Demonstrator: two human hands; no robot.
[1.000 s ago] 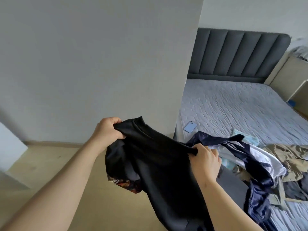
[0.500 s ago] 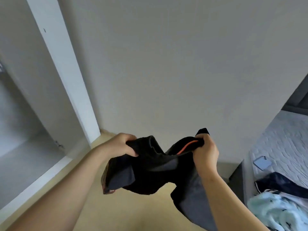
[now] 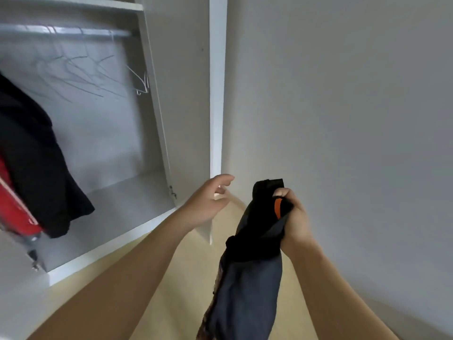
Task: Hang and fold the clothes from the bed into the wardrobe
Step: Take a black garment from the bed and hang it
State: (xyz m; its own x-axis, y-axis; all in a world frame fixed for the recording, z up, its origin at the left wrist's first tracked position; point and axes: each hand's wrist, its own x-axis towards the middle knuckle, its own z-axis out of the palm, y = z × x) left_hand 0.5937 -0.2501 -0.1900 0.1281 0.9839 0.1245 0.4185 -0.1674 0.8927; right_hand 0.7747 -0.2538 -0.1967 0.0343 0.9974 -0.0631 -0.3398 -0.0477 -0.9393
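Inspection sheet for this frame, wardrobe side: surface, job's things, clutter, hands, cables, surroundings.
Surface: white wardrobe floor; pale room floor in front of it.
Job's things: dark garment with an orange strip, bunched, hanging from the right hand; wire hangers, blurred, on the rail; black garment hanging at left.
Clutter: red item beside the black garment, kind cannot be told.
Hands: left hand open, holding nothing, near the wardrobe's white upright; right hand grips the dark garment's top.
Cables: nothing seen.
Surroundings: plain grey wall at right.
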